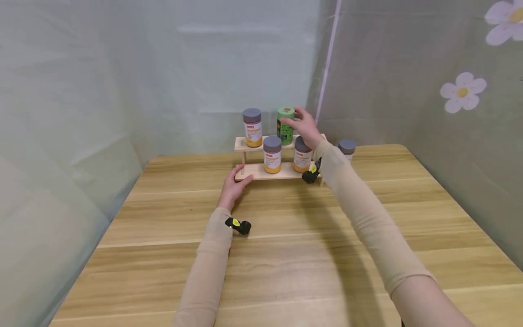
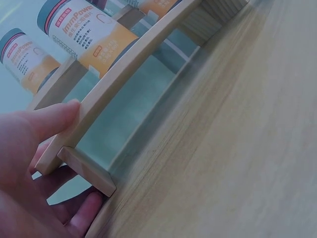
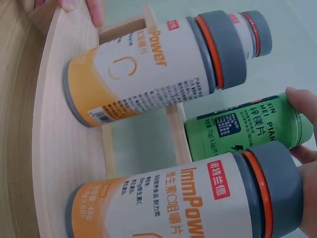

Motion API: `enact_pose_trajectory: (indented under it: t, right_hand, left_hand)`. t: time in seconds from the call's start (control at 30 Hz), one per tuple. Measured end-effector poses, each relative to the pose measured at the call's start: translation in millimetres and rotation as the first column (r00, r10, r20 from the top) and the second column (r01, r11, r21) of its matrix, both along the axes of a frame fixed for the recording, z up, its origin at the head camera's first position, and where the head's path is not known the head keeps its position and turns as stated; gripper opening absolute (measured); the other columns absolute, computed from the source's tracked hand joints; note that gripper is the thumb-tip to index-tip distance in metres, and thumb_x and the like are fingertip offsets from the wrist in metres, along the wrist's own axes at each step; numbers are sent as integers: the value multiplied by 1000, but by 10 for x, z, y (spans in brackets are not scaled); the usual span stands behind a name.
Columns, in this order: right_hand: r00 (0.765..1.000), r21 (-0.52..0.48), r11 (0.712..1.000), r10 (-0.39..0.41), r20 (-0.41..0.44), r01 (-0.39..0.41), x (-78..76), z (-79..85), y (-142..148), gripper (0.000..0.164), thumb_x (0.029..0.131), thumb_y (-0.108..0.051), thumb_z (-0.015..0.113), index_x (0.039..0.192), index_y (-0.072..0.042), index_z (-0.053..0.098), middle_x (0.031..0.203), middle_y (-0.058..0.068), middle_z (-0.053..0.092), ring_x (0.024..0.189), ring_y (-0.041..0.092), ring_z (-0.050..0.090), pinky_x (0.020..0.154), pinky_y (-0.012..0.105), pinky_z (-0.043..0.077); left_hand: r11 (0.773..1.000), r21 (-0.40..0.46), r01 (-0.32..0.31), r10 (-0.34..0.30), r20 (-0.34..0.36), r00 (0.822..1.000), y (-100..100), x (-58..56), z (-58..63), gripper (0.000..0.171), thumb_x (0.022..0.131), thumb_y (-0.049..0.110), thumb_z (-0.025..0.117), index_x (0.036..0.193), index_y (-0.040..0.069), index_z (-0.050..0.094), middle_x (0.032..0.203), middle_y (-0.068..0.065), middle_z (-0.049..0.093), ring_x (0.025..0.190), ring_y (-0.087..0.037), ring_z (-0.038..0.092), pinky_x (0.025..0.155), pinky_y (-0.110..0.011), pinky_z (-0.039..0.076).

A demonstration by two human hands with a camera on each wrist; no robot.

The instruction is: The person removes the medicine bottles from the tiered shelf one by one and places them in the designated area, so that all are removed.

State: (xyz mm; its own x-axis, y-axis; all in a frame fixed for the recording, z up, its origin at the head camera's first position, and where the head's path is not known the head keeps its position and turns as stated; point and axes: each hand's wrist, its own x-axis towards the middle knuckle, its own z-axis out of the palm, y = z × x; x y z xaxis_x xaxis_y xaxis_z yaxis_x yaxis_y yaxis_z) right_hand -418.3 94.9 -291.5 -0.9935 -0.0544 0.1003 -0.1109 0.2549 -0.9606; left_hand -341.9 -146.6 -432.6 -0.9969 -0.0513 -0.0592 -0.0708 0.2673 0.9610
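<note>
A two-tier wooden rack [image 1: 261, 171] stands toward the back of the table. My left hand [image 1: 233, 186] grips the left end of its lower shelf, thumb on the front edge in the left wrist view. At the upper shelf, my right hand [image 1: 304, 127] holds a green bottle [image 3: 242, 126] near its lid between thumb and fingers. A white-and-orange supplement bottle [image 1: 253, 129] with a grey lid stands on the upper shelf to the left. Two matching bottles, one left [image 1: 272, 156] and one right [image 1: 302, 156], stand on the lower shelf; my right wrist partly covers the right one.
Another grey-lidded bottle [image 1: 347, 147] stands beyond the rack's right end, partly behind my sleeve. The wood-grain table [image 1: 278, 272] stretches toward me. Pale fabric [image 1: 245, 59] hangs close behind it, and a grey curtain with flowers [image 1: 408, 91] on the right.
</note>
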Motion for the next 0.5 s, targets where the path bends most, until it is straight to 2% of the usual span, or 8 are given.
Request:
enact_pose_trajectory:
  t: [0.2,0.33,0.5]
  right_hand:
    - [999,-9,1000,6,-32,-6,-41,-17,-44,66,88,-36,70,146,-20,40,151,9,41,137,25,42,113,43,37]
    - [1000,-52,999,-3,-15,3,-61,-29,-60,63,89,-33,69,144,-20,41,149,10,42,134,26,45,111,42,39]
    - [1000,-57,998,7,-23,-8,-76,-47,-84,62,90,-31,68,144,-20,40,146,11,45,129,26,49,109,42,41]
  left_hand:
    - [1000,5,-12,12,1,1000,-69,-23,23,63,90,35,68,146,28,41,161,-6,25,146,-26,28,119,-45,25]
    - [1000,4,-5,5,2,1000,-82,-13,25,62,90,35,68,146,27,41,161,-6,24,148,-26,24,121,-45,21]
    - [1000,-8,-9,9,0,1000,-94,2,5,62,91,35,67,146,26,41,162,-6,24,150,-26,20,123,-45,17]
